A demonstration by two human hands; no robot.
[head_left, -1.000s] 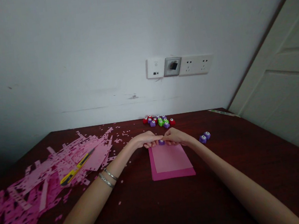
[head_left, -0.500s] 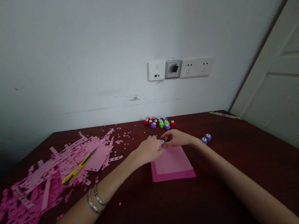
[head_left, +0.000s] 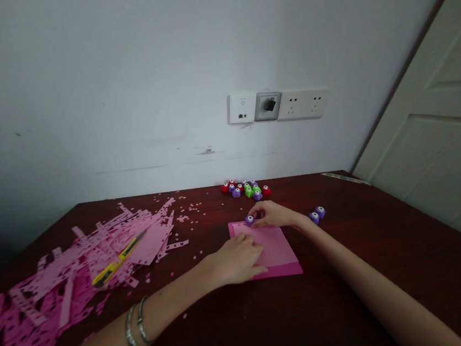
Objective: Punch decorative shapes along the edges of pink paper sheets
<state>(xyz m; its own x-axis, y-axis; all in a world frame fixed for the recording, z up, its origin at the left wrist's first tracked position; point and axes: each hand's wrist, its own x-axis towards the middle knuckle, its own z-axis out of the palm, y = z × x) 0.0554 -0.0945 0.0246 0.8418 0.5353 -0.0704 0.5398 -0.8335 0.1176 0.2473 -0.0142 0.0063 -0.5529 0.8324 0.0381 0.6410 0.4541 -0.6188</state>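
Note:
At the far edge of the stacked paper, my right hand (head_left: 272, 214) pinches a small purple craft punch (head_left: 249, 221) with a white top. My left hand (head_left: 240, 258) lies flat on the left side of the light pink sheet (head_left: 274, 246), fingers stretched out and holding nothing. Beneath that sheet a darker pink sheet (head_left: 285, 270) shows along the near and far edges. Two more purple punches (head_left: 317, 215) stand to the right of my right wrist. The paper under my left palm is hidden.
A heap of punched pink paper strips (head_left: 69, 294) covers the table's left side, with a yellow utility knife (head_left: 116, 262) on top. Small paper cutouts (head_left: 183, 218) lie scattered nearby. Several red, green and purple punches (head_left: 248, 190) stand against the wall below the sockets (head_left: 300, 104).
My left hand has left the punch and come down toward me onto the paper, its fingers now spread. My right hand keeps hold of the punch in nearly the same place.

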